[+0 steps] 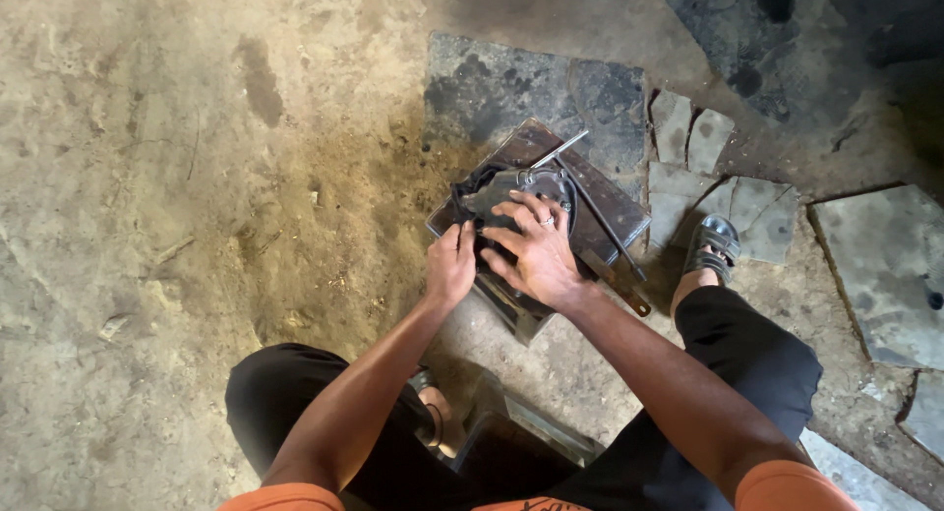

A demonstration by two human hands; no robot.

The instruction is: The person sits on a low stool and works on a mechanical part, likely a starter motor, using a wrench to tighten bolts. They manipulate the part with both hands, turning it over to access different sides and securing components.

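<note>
Underhand, dark greasy metal part (511, 191)

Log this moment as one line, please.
left hand: gripping dark metal part edge | right hand: pressed flat on part | part on metal block | long tool lying beside

Both hands pressed down on a greasy metal part, workshop floor

The left hand (450, 265) and right hand (536, 250) are laid on a dark round metal part (511, 191), which is set on a grimy square metal block (605, 206). A long screwdriver (610, 240) is rested across the block, beside a sandalled foot (713, 243).
</note>
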